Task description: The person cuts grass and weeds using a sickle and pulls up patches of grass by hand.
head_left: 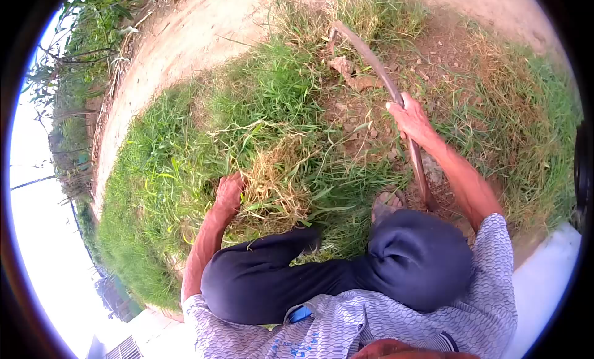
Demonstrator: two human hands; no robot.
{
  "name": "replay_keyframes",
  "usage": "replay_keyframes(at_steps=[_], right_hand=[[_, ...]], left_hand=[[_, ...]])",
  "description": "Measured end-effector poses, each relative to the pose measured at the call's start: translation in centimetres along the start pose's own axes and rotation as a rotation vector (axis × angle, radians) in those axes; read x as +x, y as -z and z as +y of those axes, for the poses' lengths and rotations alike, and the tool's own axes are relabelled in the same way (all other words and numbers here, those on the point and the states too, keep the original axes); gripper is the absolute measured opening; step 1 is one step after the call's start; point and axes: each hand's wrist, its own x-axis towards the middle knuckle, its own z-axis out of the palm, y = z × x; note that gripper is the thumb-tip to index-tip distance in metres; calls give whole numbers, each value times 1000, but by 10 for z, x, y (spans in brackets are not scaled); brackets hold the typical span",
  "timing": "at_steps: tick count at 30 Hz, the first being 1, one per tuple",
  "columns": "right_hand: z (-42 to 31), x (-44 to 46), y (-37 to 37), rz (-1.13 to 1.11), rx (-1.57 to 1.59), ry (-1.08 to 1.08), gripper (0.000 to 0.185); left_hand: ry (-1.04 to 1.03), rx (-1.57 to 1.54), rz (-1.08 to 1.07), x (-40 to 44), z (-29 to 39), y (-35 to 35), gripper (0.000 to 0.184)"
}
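Note:
My right hand [409, 119] is wrapped round the middle of a long, slightly curved wooden tool handle [378, 68]. At its far end a short head [332, 40] turns down toward the soil, like a small hoe's; its exact shape is hard to make out. The handle's near end comes down beside my right knee. My left hand [230, 190] is closed low in the grass, at the edge of a clump of dry, straw-coloured grass [278, 179]. Its fingertips are partly hidden by the blades. Green grass [272, 80] grows thickly around it.
Loose brown soil with clods [365, 121] lies between the grass and the tool. A foot [388, 204] shows by my right knee [421, 254]. A bare dirt path [185, 40] curves beyond, with taller plants [93, 31] at the far left. More grass [538, 124] stands at right.

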Motion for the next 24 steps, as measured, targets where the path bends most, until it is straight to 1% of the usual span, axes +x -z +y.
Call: replay_keyframes(at_steps=[1, 2, 3, 5, 6, 7, 9, 10, 11, 13, 14, 15, 16, 17, 18, 19, 20, 21, 23, 24], right_hand=[[0, 17, -3, -22, 4, 16, 35], [-1, 27, -4, -26, -6, 16, 35], [-4, 34, -5, -41, -21, -26, 35], [2, 39, -4, -53, -33, -69, 34], [10, 35, 2, 14, -183, -94, 34], [22, 29, 11, 82, -330, -123, 33], [75, 20, 45, 171, -547, 166, 33], [81, 6, 61, 181, -558, 112, 33], [81, -12, 77, 190, -570, 56, 33], [79, -37, 98, 255, -614, -36, 31], [87, -43, 101, 256, -613, -40, 31], [92, -47, 103, 363, -593, -8, 30], [96, -49, 101, 469, -571, 25, 29], [89, -49, 95, 463, -567, 26, 29], [72, -47, 87, 468, -394, -133, 28], [55, -43, 78, 465, -220, -288, 27], [40, -38, 67, 423, -73, -316, 27], [31, -29, 58, 414, -72, -309, 27], [15, -6, 41, 166, 284, -299, 28], [8, 10, 28, 103, 320, -276, 28]], left_hand=[[25, -56, 8, -15, -16, -24, 38], [38, -138, 108, -36, -37, -56, 39], [51, -214, 207, -50, -46, -69, 41], [322, -511, 74, -62, -61, -82, 35], [612, -1106, 215, -65, -98, -128, 32], [611, -1101, 206, -64, -106, -124, 32], [272, -393, -16, -59, -113, -109, 30], [449, -596, -71, -46, -109, -104, 32], [442, -594, -82, -31, -102, -93, 32], [281, -459, -165, -5, -80, -60, 34], [194, -274, -31, -4, -69, -53, 39], [131, -340, -155, 16, -66, -46, 42], [118, -240, -157, 23, -61, -39, 43], [107, -139, -159, 29, -36, -17, 45], [96, -210, -143, 32, -37, -19, 45], [85, -236, -190, 33, -40, -18, 44], [108, -206, -205, 34, -36, -13, 44], [130, -176, -219, 35, -33, -8, 44], [185, -197, -214, 33, -34, -8, 44], [234, -217, -217, 28, -37, -8, 45]])
